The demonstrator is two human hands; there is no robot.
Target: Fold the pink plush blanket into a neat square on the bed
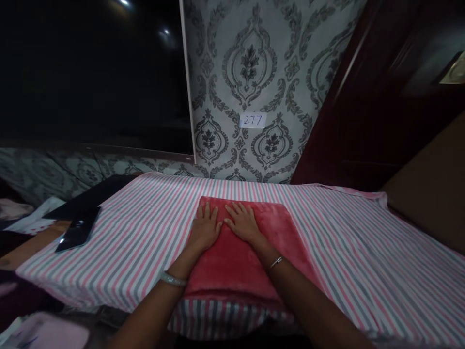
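A red, plush-looking folded cloth (232, 266) lies flat near the front edge of a table covered with a striped cloth (145, 242). My left hand (206, 228) rests palm down on its far left part, fingers spread. Just to the right, my right hand (242, 222) also lies flat on the red cloth, fingers stretched out and apart. The two thumbs come close to each other. Neither hand grips anything. A bangle circles my left wrist, and a thin bracelet is on my right.
A dark, shiny flat tablet or phone (80, 230) lies at the table's left edge. Behind stand a large black screen (94, 77) and a patterned wall with a paper label (253, 120) reading 277. A dark red door (381, 97) is at the right.
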